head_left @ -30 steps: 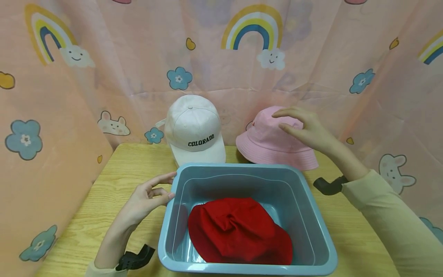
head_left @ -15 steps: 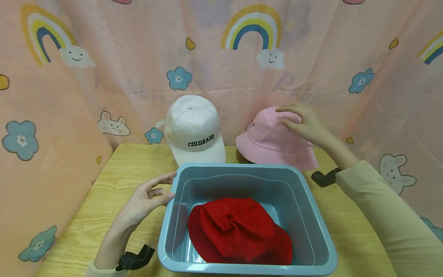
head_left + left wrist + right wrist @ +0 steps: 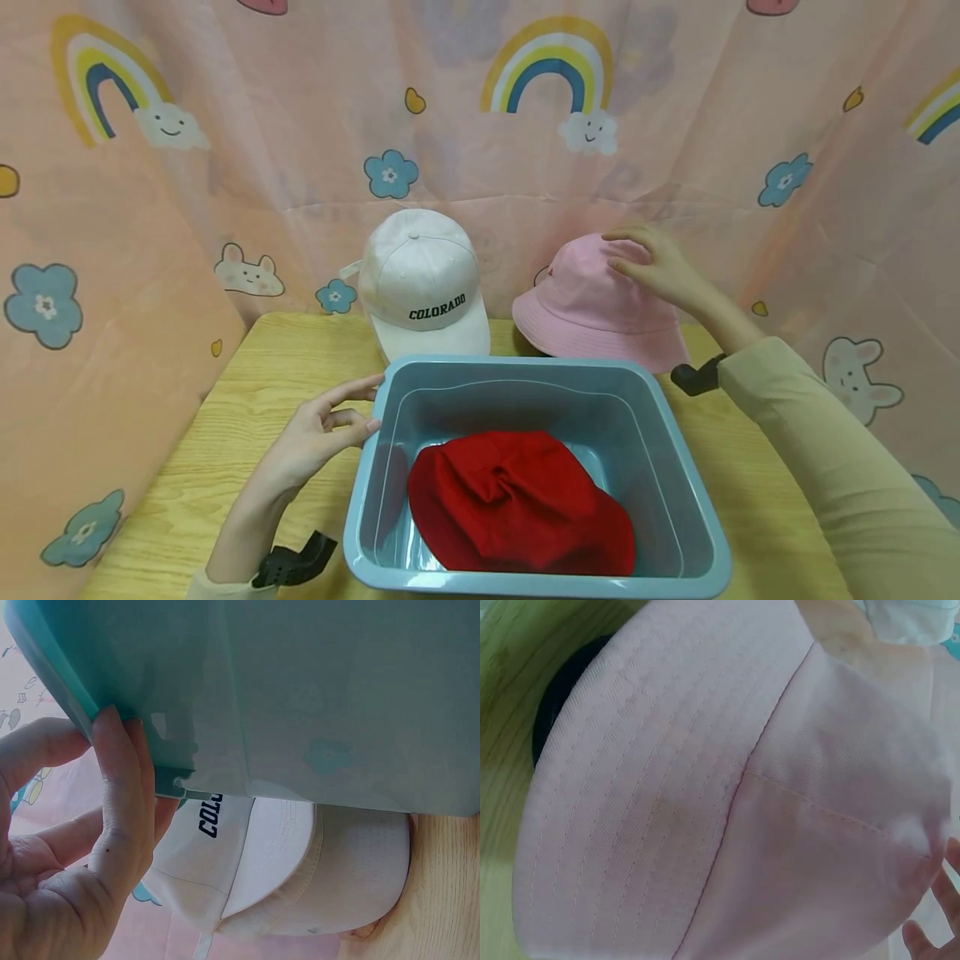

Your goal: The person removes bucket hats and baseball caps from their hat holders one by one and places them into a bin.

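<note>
My left hand (image 3: 311, 437) holds the left rim of a blue-grey plastic basin (image 3: 697, 492), its bent fingers and thumb at the edge in the left wrist view. Inside the basin lies a rumpled red hat (image 3: 517, 500). My right hand (image 3: 667, 267) is at the top of a pink bucket hat (image 3: 585, 292), thumb and fingers spread and curved beside the crown. The right wrist view shows fingertips (image 3: 949, 889) at the crown's edge; whether they press into the cloth is hard to tell. A white baseball cap (image 3: 420, 275) lettered "COLORADO" stands behind the basin, left of the pink hat.
Everything stands on a light wooden table (image 3: 300, 342). A pink patterned curtain (image 3: 300, 100) hangs right behind both standing hats. The basin's back wall lies in front of them and hides part of their lower edges.
My right hand has moved slightly right and closer to the pink bucket hat's crown, and its forearm has shifted inward. The left hand, basin and hats have stayed in place.
</note>
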The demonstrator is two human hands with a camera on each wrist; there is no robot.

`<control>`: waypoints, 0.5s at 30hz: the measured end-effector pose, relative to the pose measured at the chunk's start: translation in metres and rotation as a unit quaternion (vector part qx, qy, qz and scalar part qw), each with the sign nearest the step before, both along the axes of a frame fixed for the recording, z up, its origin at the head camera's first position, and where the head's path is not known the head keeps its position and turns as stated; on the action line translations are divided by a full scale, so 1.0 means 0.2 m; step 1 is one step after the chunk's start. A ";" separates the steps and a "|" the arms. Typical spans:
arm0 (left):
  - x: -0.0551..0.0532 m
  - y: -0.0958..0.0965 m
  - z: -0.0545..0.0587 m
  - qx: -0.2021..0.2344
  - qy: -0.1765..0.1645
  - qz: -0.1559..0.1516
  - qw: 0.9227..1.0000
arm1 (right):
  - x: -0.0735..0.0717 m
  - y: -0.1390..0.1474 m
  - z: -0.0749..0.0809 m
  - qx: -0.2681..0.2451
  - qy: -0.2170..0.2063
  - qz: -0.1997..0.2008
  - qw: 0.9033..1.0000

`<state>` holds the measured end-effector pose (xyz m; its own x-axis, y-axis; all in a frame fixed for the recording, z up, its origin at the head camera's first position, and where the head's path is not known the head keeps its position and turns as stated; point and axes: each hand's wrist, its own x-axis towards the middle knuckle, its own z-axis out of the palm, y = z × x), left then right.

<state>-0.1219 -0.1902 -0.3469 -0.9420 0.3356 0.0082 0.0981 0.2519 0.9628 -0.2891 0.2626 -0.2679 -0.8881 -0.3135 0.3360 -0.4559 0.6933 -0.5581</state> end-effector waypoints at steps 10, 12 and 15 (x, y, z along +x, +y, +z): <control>-0.01 0.00 0.00 0.000 0.002 -0.003 1.000 | -0.07 0.00 -0.02 0.006 -0.006 -0.007 1.000; -0.01 0.00 0.00 0.002 0.001 -0.002 1.000 | -0.08 0.00 -0.02 0.016 -0.008 -0.009 1.000; -0.01 -0.01 0.00 0.003 -0.002 0.000 1.000 | -0.09 0.01 -0.01 0.035 -0.010 -0.009 0.999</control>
<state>-0.1239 -0.1916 -0.3478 -0.9417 0.3364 0.0068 0.0950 0.2465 0.9645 -0.3070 0.2647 -0.2708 -0.9000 -0.3200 0.2959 -0.4326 0.7389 -0.5166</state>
